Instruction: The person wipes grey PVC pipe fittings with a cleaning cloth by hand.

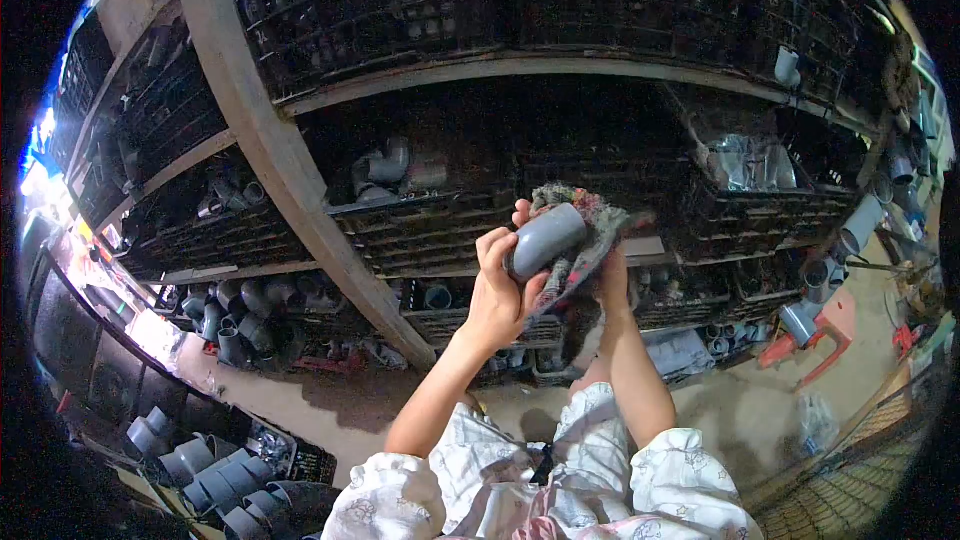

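A grey plastic pipe fitting (548,242) is held up in front of me, tilted, its rounded side facing me. My left hand (496,288) is closed around its lower left end, thumb below and fingers along the side. Against the fitting's right and far side lies a rumpled, multicoloured cloth (602,220). My right hand (612,285) holds this cloth from the right. Most of the right fingers are hidden behind the cloth.
Shelves with dark crates (430,230) of fittings stand in front. A slanting wooden post (270,155) crosses at left. More grey fittings (225,480) are piled at lower left. A red plastic stool (825,335) lies on the floor at right, near a plastic bag (817,422).
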Tool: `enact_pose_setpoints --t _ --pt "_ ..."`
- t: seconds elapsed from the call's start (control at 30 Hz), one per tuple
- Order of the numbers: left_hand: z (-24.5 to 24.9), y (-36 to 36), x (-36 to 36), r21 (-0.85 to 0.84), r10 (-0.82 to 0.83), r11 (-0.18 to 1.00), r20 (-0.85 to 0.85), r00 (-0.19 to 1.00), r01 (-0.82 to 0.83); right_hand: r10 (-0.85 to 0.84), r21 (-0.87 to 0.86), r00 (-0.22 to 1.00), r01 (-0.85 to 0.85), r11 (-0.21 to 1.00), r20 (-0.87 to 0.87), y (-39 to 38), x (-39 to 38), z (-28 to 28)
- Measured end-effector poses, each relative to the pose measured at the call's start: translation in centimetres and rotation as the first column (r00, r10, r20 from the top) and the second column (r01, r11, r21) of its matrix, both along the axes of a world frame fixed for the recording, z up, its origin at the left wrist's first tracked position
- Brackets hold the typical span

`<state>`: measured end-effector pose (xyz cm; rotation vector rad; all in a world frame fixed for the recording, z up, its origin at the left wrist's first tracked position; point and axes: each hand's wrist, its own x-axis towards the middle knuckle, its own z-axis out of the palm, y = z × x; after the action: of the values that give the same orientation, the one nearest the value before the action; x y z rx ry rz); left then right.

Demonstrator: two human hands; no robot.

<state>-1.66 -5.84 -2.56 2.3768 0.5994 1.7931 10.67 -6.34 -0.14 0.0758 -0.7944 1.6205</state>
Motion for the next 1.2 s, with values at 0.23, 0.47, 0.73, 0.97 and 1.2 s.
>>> enact_pose_setpoints --t 0.23,0.47,0.73,0.97,1.2 --pt "0.1 -1.9 0.4 0.138 -0.076 0.986 -0.143 0.987 0.096 0.127 -0.092 0.966 -0.151 0.984 -0.226 -0.1 0.6 0.6" --pt "-0.3 -0.4 -0.3 -0.04 0.036 0.999 -0.031 0.999 -0.037 0.148 -0.046 0.968 -0.161 0.986 -0.204 0.8 -0.5 -0.3" --pt "-0.7 -1.8 0.6 0.108 -0.064 0.991 -0.171 0.983 0.083 0.107 -0.056 0.946 -0.129 0.99 -0.305 1.0 -0.1 -0.7" --pt "-1.2 1.9 0.1 -0.11 0.067 0.991 -0.047 0.997 -0.072 0.008 -0.081 0.98 -0.025 0.996 -0.197 1.4 -0.6 -2.6" --pt "-2.5 -2.2 0.6 -0.143 -0.164 0.978 -0.059 0.985 0.155 0.007 -0.056 0.975 -0.02 0.998 -0.223 1.3 0.0 -1.4"
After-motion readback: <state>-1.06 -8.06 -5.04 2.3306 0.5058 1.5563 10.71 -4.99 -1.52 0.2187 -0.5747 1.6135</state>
